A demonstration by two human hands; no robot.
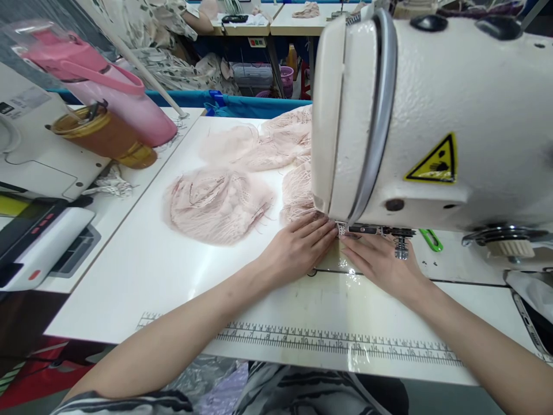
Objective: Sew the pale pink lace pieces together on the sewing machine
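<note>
Here are both hands, right up at the business end of the sewing machine (423, 104)! The left hand (305, 245) lies flat, fingers together and stretched forward, fingertips just beside the presser foot (341, 229). The right hand (384, 262) comes in low from the other side, fingers extended, partly hidden beneath the machine's head. Is either one pinching anything? I cannot tell; the fingertips are too well covered.

The pink lace cloth (297, 190) gathers beside the machine's head and reaches the left fingers; what lies under the foot is hard to make out. On the desk (173, 288) to the left, a rounded pink piece (220, 204) rests apart, loose threads straggling from its edge.

Now the danger! Fingers this near the foot could be caught by the needle if a hand slides inward while the machine runs; that yellow warning sign (434, 161) agrees. Cloth this thin might pucker or skew if the two hands pull unevenly. Stray threads could snag, and the bunched lace could fold under and get stitched in.
</note>
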